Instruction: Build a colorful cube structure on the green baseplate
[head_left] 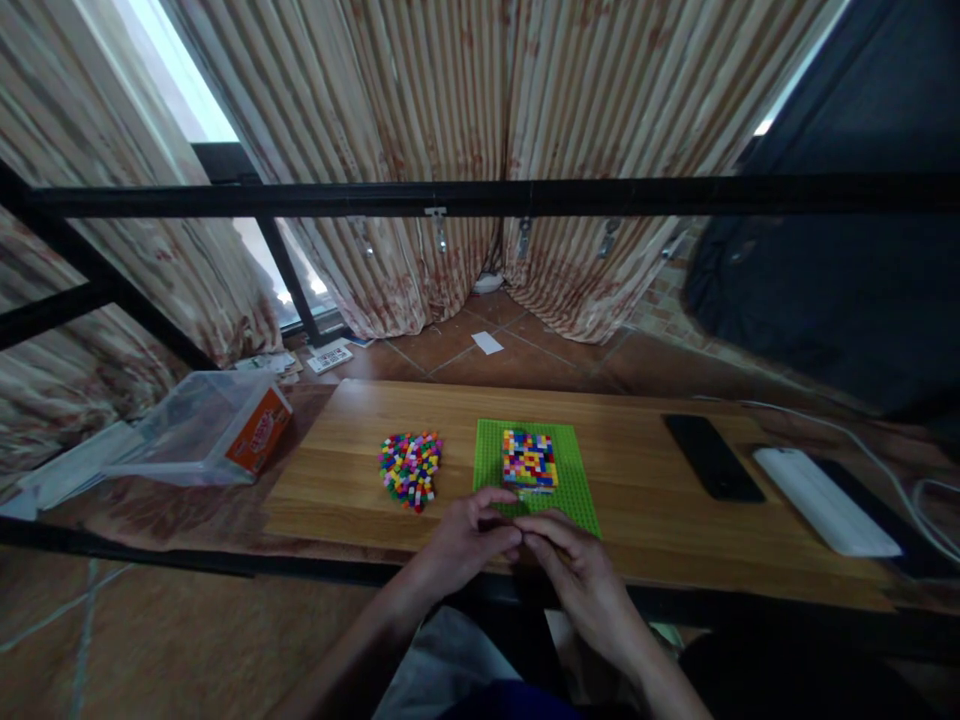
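My left hand (474, 538) and my right hand (564, 552) meet at the front edge of the green baseplate (576, 490). Their fingertips are pinched close together, and anything between them is hidden or too small to name. Just beyond the fingers, a block of multicoloured toy bricks (529, 458) stands on the baseplate, built up in a rough square. To the left of the plate lies a loose pile of small coloured bricks (411, 470) on the wooden board.
The wooden board (630, 540) carries a black phone (712, 457) and, farther right, a white rectangular device (825, 502) near a white cable (877, 462). A clear plastic box (202, 425) with an orange label sits left. A black metal rail (480, 197) crosses before the curtains.
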